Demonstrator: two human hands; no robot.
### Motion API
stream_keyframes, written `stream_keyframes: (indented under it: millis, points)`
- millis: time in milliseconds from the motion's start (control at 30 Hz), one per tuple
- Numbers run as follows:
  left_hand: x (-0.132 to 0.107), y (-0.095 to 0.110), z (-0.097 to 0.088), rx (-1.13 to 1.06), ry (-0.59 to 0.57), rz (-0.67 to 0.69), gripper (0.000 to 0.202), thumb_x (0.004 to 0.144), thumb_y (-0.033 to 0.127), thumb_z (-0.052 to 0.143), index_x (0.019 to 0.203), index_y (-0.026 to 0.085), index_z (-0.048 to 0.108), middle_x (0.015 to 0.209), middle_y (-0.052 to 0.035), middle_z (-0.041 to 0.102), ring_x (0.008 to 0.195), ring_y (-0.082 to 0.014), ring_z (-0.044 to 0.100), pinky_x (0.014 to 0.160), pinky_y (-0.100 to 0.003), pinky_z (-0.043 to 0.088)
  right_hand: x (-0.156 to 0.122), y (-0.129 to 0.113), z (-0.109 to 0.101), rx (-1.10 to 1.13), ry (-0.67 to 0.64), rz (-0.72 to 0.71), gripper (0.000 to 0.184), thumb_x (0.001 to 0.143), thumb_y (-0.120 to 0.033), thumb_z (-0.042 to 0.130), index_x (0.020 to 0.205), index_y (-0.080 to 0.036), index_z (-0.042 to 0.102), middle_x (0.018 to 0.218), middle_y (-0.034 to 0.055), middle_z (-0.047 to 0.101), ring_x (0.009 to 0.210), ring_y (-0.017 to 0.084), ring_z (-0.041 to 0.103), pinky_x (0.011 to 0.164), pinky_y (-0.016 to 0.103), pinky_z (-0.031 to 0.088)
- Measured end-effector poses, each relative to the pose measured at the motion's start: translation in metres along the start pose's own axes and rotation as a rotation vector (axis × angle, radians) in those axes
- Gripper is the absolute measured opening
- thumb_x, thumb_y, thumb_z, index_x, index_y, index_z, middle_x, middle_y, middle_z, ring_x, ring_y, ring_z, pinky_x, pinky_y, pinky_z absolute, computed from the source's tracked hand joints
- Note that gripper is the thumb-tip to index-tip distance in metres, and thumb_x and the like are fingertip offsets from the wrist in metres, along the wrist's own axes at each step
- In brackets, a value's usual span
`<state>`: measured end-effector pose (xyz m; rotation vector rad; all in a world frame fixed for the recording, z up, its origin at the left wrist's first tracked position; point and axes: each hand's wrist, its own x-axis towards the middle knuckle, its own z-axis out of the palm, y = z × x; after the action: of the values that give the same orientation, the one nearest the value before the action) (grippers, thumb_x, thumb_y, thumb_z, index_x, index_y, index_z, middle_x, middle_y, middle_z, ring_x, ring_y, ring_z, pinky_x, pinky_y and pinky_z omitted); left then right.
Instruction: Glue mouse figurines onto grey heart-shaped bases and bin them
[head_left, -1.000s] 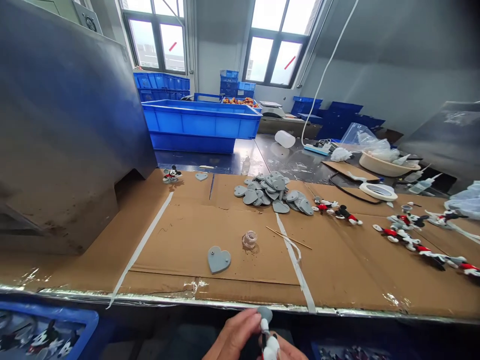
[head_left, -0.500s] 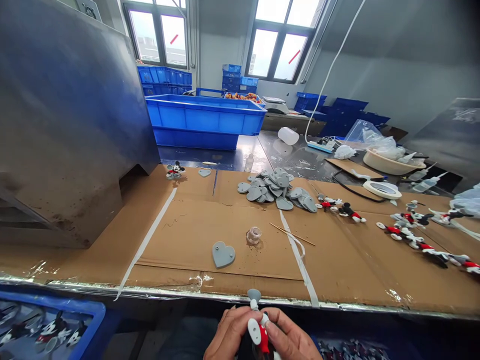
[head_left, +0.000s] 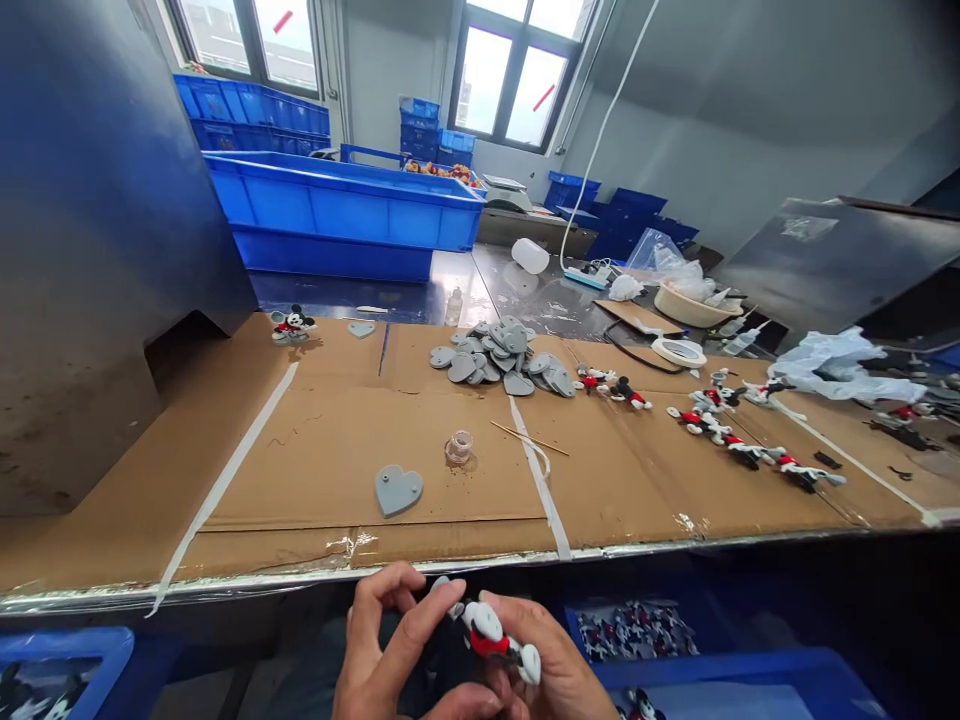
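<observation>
Just below the table's front edge, my two hands share a small mouse figurine (head_left: 491, 643) with a red body, white feet and black limbs. My right hand (head_left: 559, 655) is closed round its lower side, thumb along the top. The fingers of my left hand (head_left: 394, 650) are bent about its other end, where a small grey piece (head_left: 441, 582) shows between them. Part of the figurine is hidden by the fingers. On the cardboard ahead lie a grey heart-shaped base (head_left: 398, 490) with two pegs and a small clear pot (head_left: 458, 447).
A heap of grey hearts (head_left: 487, 355) lies farther back, with thin wooden sticks (head_left: 529, 437) nearer. More mouse figurines (head_left: 720, 430) lie at right; one stands (head_left: 292, 325) at left beside a metal housing (head_left: 97, 250). Blue bins (head_left: 750, 675) sit below the table edge.
The view has swung right. The figurine has been turned, its grey piece now mostly covered by my left fingers. My left hand has spread farther from my right.
</observation>
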<state>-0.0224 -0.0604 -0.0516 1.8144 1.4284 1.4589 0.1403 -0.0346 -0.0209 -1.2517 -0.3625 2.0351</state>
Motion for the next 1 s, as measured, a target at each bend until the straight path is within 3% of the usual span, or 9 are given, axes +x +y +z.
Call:
stream_keyframes:
  millis: [67, 133, 233, 333, 500, 633, 733, 867, 1000]
  points:
    - [0.006, -0.005, -0.006, 0.027, -0.093, 0.106, 0.056, 0.080, 0.054, 0.071, 0.132, 0.039, 0.058, 0.125, -0.0061, 0.061, 0.118, -0.0273, 0.057, 0.110, -0.041, 0.037, 0.005, 0.003, -0.001, -0.054, -0.062, 0.046, 0.045, 0.061, -0.051, 0.086, 0.067, -0.012, 0.065, 0.038, -0.0024, 0.055, 0.029, 0.005, 0.045, 0.031, 0.013, 0.032]
    - [0.014, -0.007, -0.011, -0.042, -0.272, 0.192, 0.060, 0.079, 0.051, 0.075, 0.134, 0.036, 0.055, 0.120, -0.0038, 0.069, 0.125, -0.0282, 0.056, 0.118, -0.048, 0.028, 0.008, 0.006, -0.001, -0.096, -0.104, 0.041, 0.048, 0.060, -0.056, 0.084, 0.062, -0.011, 0.065, 0.036, -0.0022, 0.054, 0.027, 0.005, 0.042, 0.029, 0.013, 0.029]
    - [0.025, -0.006, -0.013, -0.194, -0.411, 0.174, 0.034, 0.081, 0.039, 0.077, 0.113, 0.032, 0.067, 0.100, 0.0000, 0.077, 0.111, -0.0245, 0.067, 0.114, -0.048, 0.037, 0.009, 0.009, 0.001, -0.133, -0.109, -0.040, 0.049, 0.067, -0.056, 0.080, 0.061, -0.010, 0.065, 0.040, -0.0015, 0.054, 0.028, 0.003, 0.042, 0.029, 0.013, 0.027]
    - [0.030, -0.004, -0.009, -0.353, -0.391, 0.079, 0.016, 0.083, 0.031, 0.076, 0.098, 0.028, 0.072, 0.091, -0.0002, 0.078, 0.100, -0.0215, 0.070, 0.103, -0.040, 0.048, 0.007, 0.010, 0.002, -0.193, -0.109, -0.092, 0.050, 0.073, -0.057, 0.076, 0.066, -0.009, 0.065, 0.043, -0.0004, 0.055, 0.032, 0.004, 0.045, 0.030, 0.012, 0.030]
    - [0.023, -0.011, -0.006, -0.604, -0.335, -0.146, 0.014, 0.080, 0.027, 0.079, 0.094, 0.027, 0.077, 0.093, -0.0036, 0.077, 0.102, -0.0223, 0.067, 0.092, -0.030, 0.054, 0.001, 0.006, 0.000, -0.226, -0.088, -0.172, 0.050, 0.076, -0.059, 0.073, 0.077, -0.010, 0.064, 0.055, 0.0017, 0.062, 0.039, 0.006, 0.051, 0.035, 0.013, 0.040]
    - [0.019, -0.009, -0.008, -0.630, -0.330, -0.363, 0.018, 0.073, 0.029, 0.085, 0.090, 0.029, 0.079, 0.097, -0.0020, 0.077, 0.106, -0.0212, 0.066, 0.094, -0.026, 0.052, -0.002, 0.005, -0.001, -0.233, -0.115, -0.214, 0.043, 0.084, -0.053, 0.068, 0.084, -0.011, 0.063, 0.062, 0.0037, 0.066, 0.041, 0.006, 0.053, 0.038, 0.013, 0.042]
    - [0.020, -0.003, -0.007, -0.641, -0.272, -0.445, 0.019, 0.070, 0.034, 0.087, 0.087, 0.029, 0.080, 0.094, -0.0013, 0.077, 0.104, -0.0203, 0.066, 0.092, -0.023, 0.053, -0.002, 0.007, -0.001, -0.205, -0.126, -0.220, 0.042, 0.085, -0.052, 0.068, 0.082, -0.012, 0.060, 0.062, 0.0031, 0.066, 0.041, 0.007, 0.054, 0.038, 0.014, 0.042]
    - [0.018, -0.005, -0.007, -0.575, -0.267, -0.425, 0.019, 0.070, 0.037, 0.086, 0.087, 0.030, 0.080, 0.094, -0.0008, 0.078, 0.102, -0.0221, 0.068, 0.093, -0.026, 0.055, -0.003, 0.007, 0.000, -0.191, -0.090, -0.250, 0.044, 0.082, -0.054, 0.070, 0.083, -0.012, 0.061, 0.057, 0.0018, 0.065, 0.041, 0.008, 0.055, 0.038, 0.014, 0.042]
    - [0.012, -0.024, -0.010, -0.406, -0.309, -0.270, 0.028, 0.067, 0.038, 0.087, 0.093, 0.032, 0.080, 0.101, -0.0015, 0.078, 0.098, -0.0280, 0.071, 0.089, -0.035, 0.061, -0.006, 0.007, 0.006, -0.097, -0.066, -0.290, 0.058, 0.066, -0.057, 0.081, 0.095, -0.012, 0.060, 0.054, 0.0020, 0.067, 0.035, 0.009, 0.054, 0.036, 0.017, 0.044]
